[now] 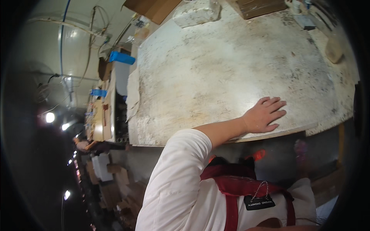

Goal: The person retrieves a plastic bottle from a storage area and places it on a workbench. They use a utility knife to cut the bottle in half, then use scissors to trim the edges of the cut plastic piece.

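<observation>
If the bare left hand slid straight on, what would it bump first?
Probably nothing: the left hand has a free-looking way across the smudged, whitish, flat tabletop to its right edge. The pale, rounded object seems off that line, but depth is unclear.

I'm watching through a single view, the left of two fisheyes worn side by side on the head, facing steeply down onto the worktable (216, 73). It sits near enough for the white sleeve (173, 169) to loom large low in the frame, yet it spans wide, catching small, distant lamps (50, 117) at left.
</observation>
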Demonstrator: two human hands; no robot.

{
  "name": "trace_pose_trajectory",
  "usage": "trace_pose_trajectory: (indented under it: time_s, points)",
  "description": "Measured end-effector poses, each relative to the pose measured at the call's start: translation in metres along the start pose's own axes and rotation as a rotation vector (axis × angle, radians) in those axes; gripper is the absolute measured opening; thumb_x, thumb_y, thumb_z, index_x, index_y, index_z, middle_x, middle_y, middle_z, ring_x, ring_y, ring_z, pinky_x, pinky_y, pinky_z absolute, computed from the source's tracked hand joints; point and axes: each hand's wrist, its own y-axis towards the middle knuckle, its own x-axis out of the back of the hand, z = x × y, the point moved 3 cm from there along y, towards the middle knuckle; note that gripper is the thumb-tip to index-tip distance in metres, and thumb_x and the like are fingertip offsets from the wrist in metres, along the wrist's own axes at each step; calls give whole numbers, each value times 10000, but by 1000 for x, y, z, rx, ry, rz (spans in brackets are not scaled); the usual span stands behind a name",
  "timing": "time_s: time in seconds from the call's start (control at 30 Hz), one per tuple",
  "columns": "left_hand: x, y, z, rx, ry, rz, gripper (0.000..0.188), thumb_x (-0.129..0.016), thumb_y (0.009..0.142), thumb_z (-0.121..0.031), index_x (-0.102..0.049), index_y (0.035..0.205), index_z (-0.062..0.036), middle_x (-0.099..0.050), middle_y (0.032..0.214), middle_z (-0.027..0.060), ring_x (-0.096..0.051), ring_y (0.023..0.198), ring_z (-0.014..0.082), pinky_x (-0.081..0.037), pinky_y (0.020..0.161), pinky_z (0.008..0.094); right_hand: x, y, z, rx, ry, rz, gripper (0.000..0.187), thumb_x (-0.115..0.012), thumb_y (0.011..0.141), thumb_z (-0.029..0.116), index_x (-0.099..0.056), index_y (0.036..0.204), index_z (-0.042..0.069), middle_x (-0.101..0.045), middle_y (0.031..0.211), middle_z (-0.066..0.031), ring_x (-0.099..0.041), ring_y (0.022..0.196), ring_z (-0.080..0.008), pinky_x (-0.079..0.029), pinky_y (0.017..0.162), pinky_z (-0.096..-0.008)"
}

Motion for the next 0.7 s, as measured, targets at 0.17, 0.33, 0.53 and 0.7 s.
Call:
trace_pose_trajectory:
  time_s: [0.17,0.33,0.53,0.7]
  points:
    - [-5,-4,2,-47,28,-55,474,-590,797,-295,-497,1217,-96,-413,1351,143,-372,1266,325,-317,1001,487,-51,-113,-60,-79,-142,187,183,-576,862,164,-596,1030,94,-619,907,-52,-589,782,-144,-492,672,-284]
    - [-8,-6,-7,-44,179,-108,519,-566,844,-335,-447,1286,-89,-363,1404,155,-334,1298,349,-292,1021,526,-65,-202,-103,16,-357,180,140,-590,850,163,-610,963,84,-623,856,-41,-581,734,-131,-474,629,-272]
    - [-22,-129,-104,-235,23,-105,662,-576,842,-410,-363,1369,-73,-260,1478,140,-248,1357,352,-273,1052,526,-75,-288,-134,131,-648,-11,241,-567,856,218,-635,697,51,-609,650,-36,-549,561,-99,-413,491,-246]
    - [-41,-340,-137,-227,-221,344,555,-580,783,-151,-435,1315,-93,-501,1277,171,-426,1230,319,-326,1031,476,-27,-315,-272,568,-1992,323,207,-557,775,263,-683,767,99,-658,741,-103,-621,656,-272,-499,616,-379]
